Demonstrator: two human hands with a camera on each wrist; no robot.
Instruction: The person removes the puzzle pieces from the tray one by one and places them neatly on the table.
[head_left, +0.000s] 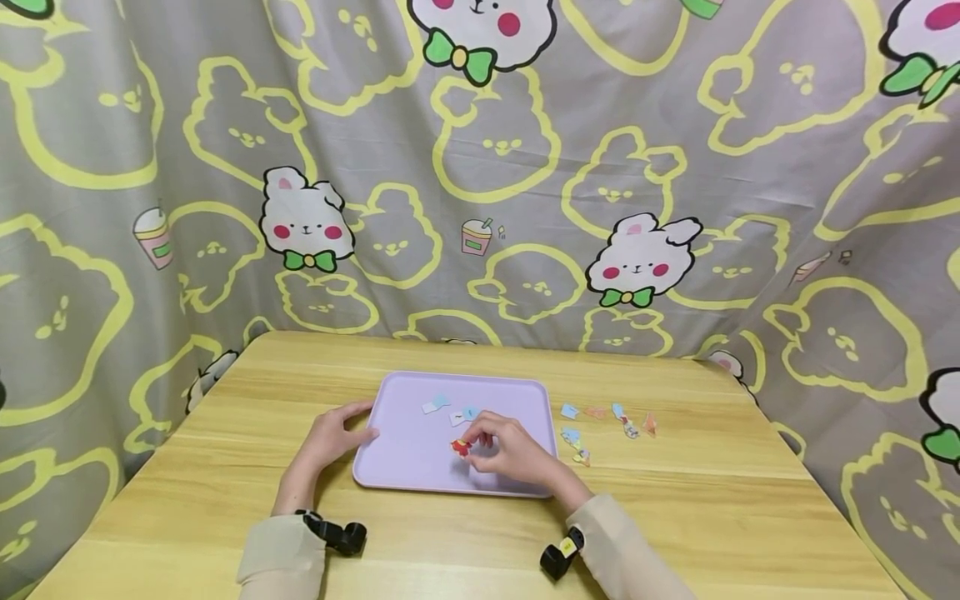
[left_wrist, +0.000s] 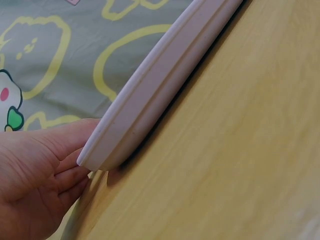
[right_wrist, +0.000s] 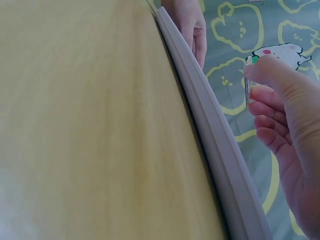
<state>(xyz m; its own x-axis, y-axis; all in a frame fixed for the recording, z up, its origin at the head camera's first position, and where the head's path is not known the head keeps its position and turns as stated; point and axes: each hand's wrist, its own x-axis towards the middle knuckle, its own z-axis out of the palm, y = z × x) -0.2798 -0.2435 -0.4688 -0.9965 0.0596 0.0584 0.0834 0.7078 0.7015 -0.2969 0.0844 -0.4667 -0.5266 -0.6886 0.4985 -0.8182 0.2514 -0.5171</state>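
Observation:
My right hand (head_left: 508, 448) pinches a small red puzzle piece (head_left: 460, 447) between thumb and fingertips, over the front middle of a lilac tray (head_left: 408, 467). In the right wrist view the piece (right_wrist: 248, 82) shows only as a thin edge beyond the thumb. My left hand (head_left: 330, 437) holds the tray at its left side; in the left wrist view the thumb lies over the rim (left_wrist: 135, 102) and the other fingers lie beneath it. Pale blue and white puzzle pieces (head_left: 457, 418) lie on the tray behind my right hand, which partly hides them. A second small group of pieces (head_left: 430, 408) lies to their left.
Several loose puzzle pieces, among them a blue piece (head_left: 570, 411) and an orange piece (head_left: 650, 425), are scattered on the wooden table (head_left: 450, 542) right of the tray. A patterned curtain (head_left: 420, 275) hangs behind the table and along its sides.

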